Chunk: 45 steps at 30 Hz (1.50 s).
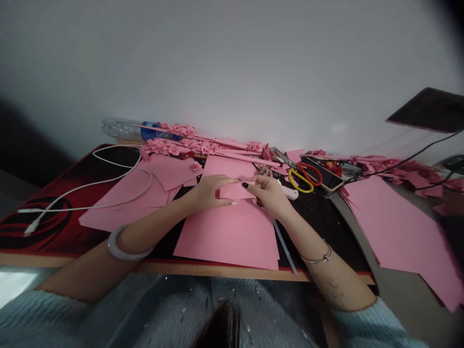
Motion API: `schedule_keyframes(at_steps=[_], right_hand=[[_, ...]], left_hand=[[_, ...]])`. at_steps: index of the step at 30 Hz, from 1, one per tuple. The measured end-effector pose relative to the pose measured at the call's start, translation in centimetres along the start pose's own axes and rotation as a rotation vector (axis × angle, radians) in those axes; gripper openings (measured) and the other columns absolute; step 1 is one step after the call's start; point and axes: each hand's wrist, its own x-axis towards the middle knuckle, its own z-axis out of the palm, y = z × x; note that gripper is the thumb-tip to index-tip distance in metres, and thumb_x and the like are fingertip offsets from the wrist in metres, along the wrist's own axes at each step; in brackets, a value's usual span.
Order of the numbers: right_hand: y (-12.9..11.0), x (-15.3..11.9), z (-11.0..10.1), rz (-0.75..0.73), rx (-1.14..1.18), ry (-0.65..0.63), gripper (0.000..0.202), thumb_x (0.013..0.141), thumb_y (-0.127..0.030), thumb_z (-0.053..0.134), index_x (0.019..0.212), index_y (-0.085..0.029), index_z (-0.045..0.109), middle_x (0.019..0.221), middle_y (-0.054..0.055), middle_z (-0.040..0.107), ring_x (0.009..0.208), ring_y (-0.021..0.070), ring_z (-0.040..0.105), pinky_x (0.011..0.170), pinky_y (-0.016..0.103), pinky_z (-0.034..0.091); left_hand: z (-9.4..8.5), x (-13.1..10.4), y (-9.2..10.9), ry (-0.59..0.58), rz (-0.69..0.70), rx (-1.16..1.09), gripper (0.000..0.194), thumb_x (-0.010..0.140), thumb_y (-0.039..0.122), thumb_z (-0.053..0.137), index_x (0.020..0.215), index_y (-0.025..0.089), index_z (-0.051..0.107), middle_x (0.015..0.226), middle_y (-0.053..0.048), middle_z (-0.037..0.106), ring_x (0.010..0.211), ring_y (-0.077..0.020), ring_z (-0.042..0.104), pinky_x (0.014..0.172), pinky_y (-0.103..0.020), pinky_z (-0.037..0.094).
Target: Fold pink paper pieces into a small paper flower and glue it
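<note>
Pale-blue knit top [181,309] nearest the cam, w/ dark hair [227,328] hanging over it; the worktop [224,270] starts just beyond. Small folded pink paper piece [235,191] is up btwn both hands, over a stack of pink sheets [228,237]. L hand [210,193] pinches its left end, thumb on the near side, fingers on the far side; R hand [270,193] grips the right end w/ fingertips. Exact fold hard to see.

Handling (my guess): v. light, a bit stiff like craft paper, not esp. slippery, but creases & tears easily. Best held by edges/corners w/ light fingertip pressure, folds pressed flat, no squeezing mid-piece.

Nearby, R side: scissors [303,179] w/ red & yellow handles, phone [328,178], thin clear stick [285,247]. L side: white cable [87,186] across more pink sheets. Pink paper flowers [197,146] & plastic bottle [123,129] at the back.
</note>
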Motion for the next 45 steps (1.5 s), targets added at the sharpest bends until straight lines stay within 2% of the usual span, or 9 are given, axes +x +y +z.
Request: schedule_keyframes(at_steps=[3,7,11,23,27,33,37,45], right_hand=[[-0.03,-0.03,0.09,0.006,0.047,-0.027,0.031,0.074,-0.037,0.059,0.094,-0.013,0.061,0.045,-0.006,0.048,0.032,0.0048,0.041,0.032,0.016,0.027],[-0.04,-0.02,0.2,0.014,0.179,-0.103,0.037,0.076,-0.043,0.056,0.099,-0.014,0.056,0.053,-0.003,0.053,0.038,0.0073,0.049,0.034,0.017,0.034],[-0.22,-0.08,0.17,0.019,0.204,-0.126,0.041,0.077,-0.045,0.054,0.106,-0.016,0.051,0.055,-0.002,0.055,0.041,0.0093,0.053,0.037,0.019,0.038],[-0.63,-0.34,0.17,-0.072,0.266,-0.187,0.051,0.076,-0.034,0.059,0.12,-0.018,0.038,0.059,-0.004,0.055,0.046,0.0105,0.055,0.043,0.021,0.041],[-0.25,-0.29,0.01,-0.094,0.33,-0.196,0.048,0.079,-0.026,0.052,0.124,-0.019,0.036,0.06,-0.003,0.055,0.051,0.0118,0.058,0.044,0.021,0.041],[-0.2,-0.29,-0.1,-0.071,0.335,-0.18,0.05,0.075,-0.016,0.044,0.125,-0.019,0.037,0.06,-0.004,0.053,0.051,0.0118,0.058,0.044,0.021,0.04],[-0.36,-0.35,-0.11,-0.069,0.337,-0.179,0.052,0.074,-0.016,0.043,0.126,-0.018,0.037,0.062,-0.003,0.052,0.052,0.0118,0.058,0.045,0.022,0.041],[-0.38,-0.27,-0.2,-0.067,0.294,-0.184,0.052,0.074,-0.015,0.041,0.126,-0.018,0.036,0.063,-0.002,0.056,0.051,0.0111,0.058,0.045,0.021,0.041]], left_hand=[[0.08,-0.11,-0.1,-0.002,-0.019,0.004,0.055,0.069,0.041,0.064,0.118,0.02,0.053,0.115,-0.008,0.059,0.106,-0.0221,0.054,0.093,-0.032,0.038],[0.18,-0.13,-0.38,0.02,-0.026,0.007,0.057,0.07,0.04,0.064,0.121,0.018,0.051,0.117,-0.009,0.058,0.107,-0.0225,0.053,0.093,-0.032,0.037],[0.27,-0.07,-0.48,0.009,-0.046,0.003,0.057,0.071,0.038,0.063,0.122,0.016,0.05,0.119,-0.011,0.057,0.108,-0.023,0.052,0.094,-0.033,0.037],[0.03,0.02,-0.14,0.004,-0.162,0.018,0.054,0.075,0.04,0.057,0.122,0.015,0.049,0.121,-0.011,0.056,0.108,-0.0245,0.052,0.091,-0.034,0.039],[-0.04,0.03,0.0,0.026,-0.178,0.013,0.054,0.076,0.041,0.055,0.123,0.014,0.048,0.122,-0.011,0.055,0.11,-0.0233,0.05,0.092,-0.033,0.038],[-0.1,0.01,0.16,0.024,-0.204,0.0,0.053,0.077,0.041,0.054,0.123,0.015,0.048,0.121,-0.011,0.055,0.102,-0.0231,0.055,0.083,-0.032,0.043],[-0.08,-0.05,0.13,0.026,-0.21,-0.01,0.054,0.077,0.041,0.054,0.123,0.014,0.047,0.119,-0.011,0.056,0.098,-0.0227,0.056,0.078,-0.031,0.045],[0.03,-0.09,0.12,0.043,-0.21,0.001,0.055,0.076,0.041,0.055,0.123,0.015,0.048,0.12,-0.011,0.055,0.099,-0.0227,0.056,0.084,-0.033,0.043]])
